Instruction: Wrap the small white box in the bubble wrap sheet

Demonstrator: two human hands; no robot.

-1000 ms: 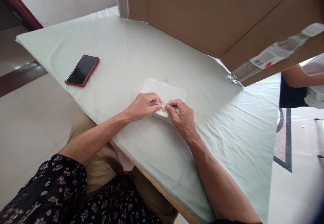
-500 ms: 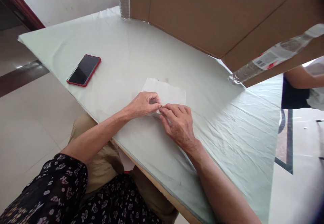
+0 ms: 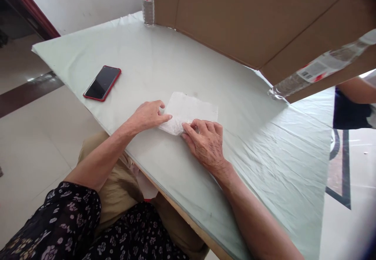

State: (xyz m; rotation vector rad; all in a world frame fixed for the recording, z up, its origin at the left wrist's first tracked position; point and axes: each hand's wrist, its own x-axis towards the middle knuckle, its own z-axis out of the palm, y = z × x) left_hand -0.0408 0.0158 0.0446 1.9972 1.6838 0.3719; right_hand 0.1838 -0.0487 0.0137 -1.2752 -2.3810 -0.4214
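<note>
Beyond paper (image 3: pixel 192 107), phone (image 3: pixel 102 83) (red-edged), bottles (image 3: pixel 315 69); cardboard (image 3: pixel 229 17)

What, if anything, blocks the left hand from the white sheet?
Nothing visible: the left hand's thumb is right at the left edge of the white sheet. The right hand is at the sheet's near right part; the phone lies off to the left.

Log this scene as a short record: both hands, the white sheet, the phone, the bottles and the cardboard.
left hand: thumb at the sheet's left side, fingers loosely bent
right hand: fingers on the sheet's near edge
white sheet: on the pale tablecloth, near edge crumpled
phone: lying left of the sheet, red case, dark screen
cardboard: behind the sheet, creased
bottles: two, clear, labelled, beside the cardboard
</note>
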